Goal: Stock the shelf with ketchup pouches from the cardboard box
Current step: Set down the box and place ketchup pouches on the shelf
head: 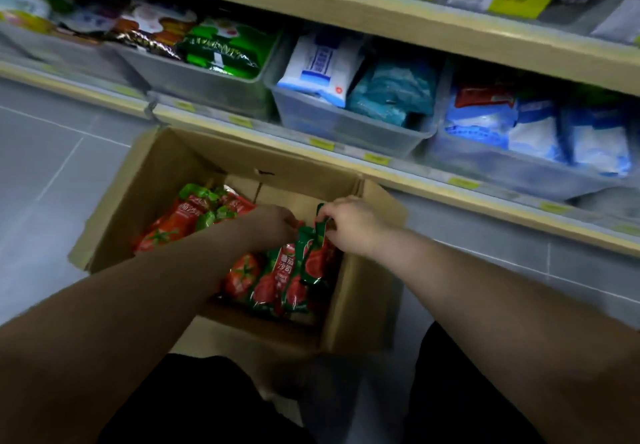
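Inside the cardboard box (145, 180), your right hand (349, 225) pinches a ketchup pouch (313, 256) by its top; your left hand (273, 225) hides its grip. Next, probably lift it to the shelf (346, 17).

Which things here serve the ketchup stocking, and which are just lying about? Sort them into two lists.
Job:
cardboard box
ketchup pouches inside it
right hand, pinching one pouch's green top
left hand, among the pouches
shelf

Lying about:
green snack packs
white-blue packs and teal bag in a clear bin
blue-white bags
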`<action>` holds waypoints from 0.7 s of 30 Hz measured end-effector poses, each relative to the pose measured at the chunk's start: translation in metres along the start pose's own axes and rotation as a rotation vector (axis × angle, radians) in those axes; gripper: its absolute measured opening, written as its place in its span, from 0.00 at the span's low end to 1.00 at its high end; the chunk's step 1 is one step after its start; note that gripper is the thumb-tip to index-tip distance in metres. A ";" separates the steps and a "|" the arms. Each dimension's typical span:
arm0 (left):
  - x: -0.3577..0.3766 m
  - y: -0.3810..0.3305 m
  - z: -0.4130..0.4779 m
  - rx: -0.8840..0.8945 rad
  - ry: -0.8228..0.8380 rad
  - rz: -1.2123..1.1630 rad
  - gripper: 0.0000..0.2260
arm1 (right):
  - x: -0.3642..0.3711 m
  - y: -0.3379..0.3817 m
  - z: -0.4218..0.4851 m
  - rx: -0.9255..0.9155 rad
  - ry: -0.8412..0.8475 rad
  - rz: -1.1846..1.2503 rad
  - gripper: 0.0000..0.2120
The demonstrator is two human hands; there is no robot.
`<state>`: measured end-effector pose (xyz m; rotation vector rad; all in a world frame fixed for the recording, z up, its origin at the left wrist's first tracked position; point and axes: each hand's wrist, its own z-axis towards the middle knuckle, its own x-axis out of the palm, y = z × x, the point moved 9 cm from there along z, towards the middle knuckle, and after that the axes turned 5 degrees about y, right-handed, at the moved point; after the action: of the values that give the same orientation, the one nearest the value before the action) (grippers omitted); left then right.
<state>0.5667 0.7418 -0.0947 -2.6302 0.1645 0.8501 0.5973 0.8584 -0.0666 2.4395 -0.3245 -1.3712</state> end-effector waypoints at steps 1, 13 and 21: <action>0.008 0.003 0.003 0.015 0.036 0.029 0.15 | 0.013 0.004 0.009 -0.019 0.080 -0.091 0.17; 0.056 0.063 0.013 -0.011 0.152 -0.190 0.17 | 0.119 0.018 0.052 -0.148 0.524 -0.636 0.21; 0.081 0.071 0.019 -0.079 0.274 -0.362 0.40 | 0.097 0.027 0.053 -0.128 0.387 -0.264 0.24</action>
<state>0.6064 0.6840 -0.1785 -2.7192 -0.2737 0.3828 0.6004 0.7905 -0.1583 2.6315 0.1786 -0.9395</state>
